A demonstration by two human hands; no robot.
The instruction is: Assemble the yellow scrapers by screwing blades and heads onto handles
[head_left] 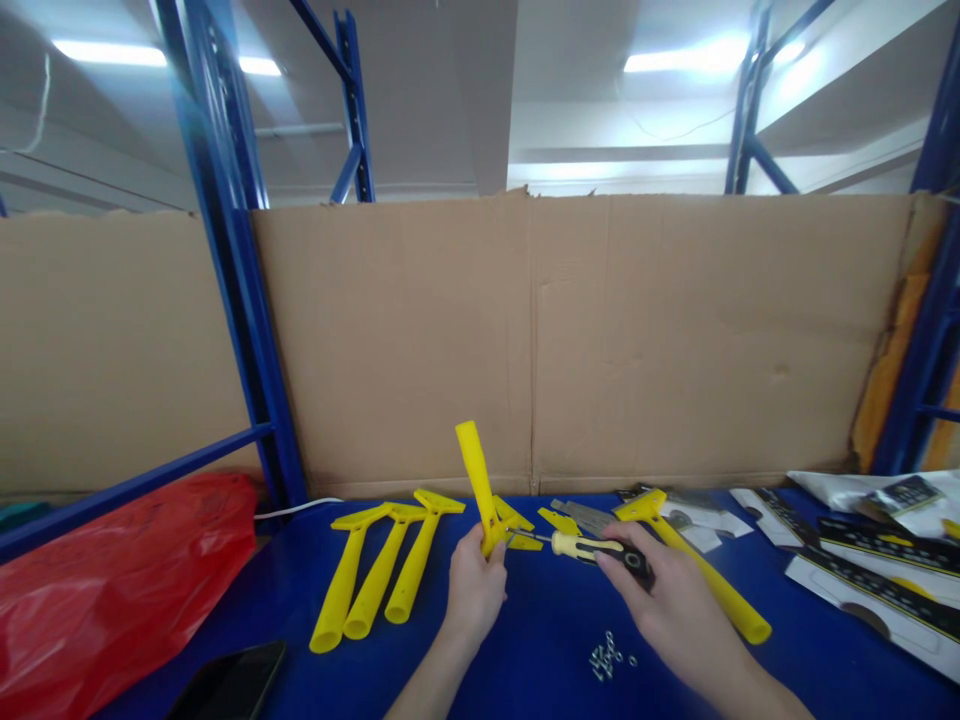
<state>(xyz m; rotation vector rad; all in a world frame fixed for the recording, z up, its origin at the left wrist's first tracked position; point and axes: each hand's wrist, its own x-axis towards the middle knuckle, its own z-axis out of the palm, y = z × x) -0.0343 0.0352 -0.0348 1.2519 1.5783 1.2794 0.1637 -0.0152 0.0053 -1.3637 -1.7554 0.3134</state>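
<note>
My left hand (476, 588) is closed around the head end of a yellow plastic scraper (474, 465), whose hollow handle points up and slightly left. In my right hand (671, 600) is a screwdriver (577, 545) with a cream and black grip. Its shaft points left, and the tip meets the scraper's head close to my left fingers; whether it sits in a screw is too small to tell. Below and between the hands lies a loose pile of small screws and nuts (602, 660). Another yellow scraper (727, 595) lies partly behind my right hand.
Three yellow scrapers (409, 570) lie side by side on the blue table (547, 640). Behind the screwdriver are a small yellow plate (559, 520) and grey metal strips (589, 516). Printed packages (877, 600) cover the right, a phone (232, 685) and red bag (135, 580) the left. Cardboard (405, 350) stands behind.
</note>
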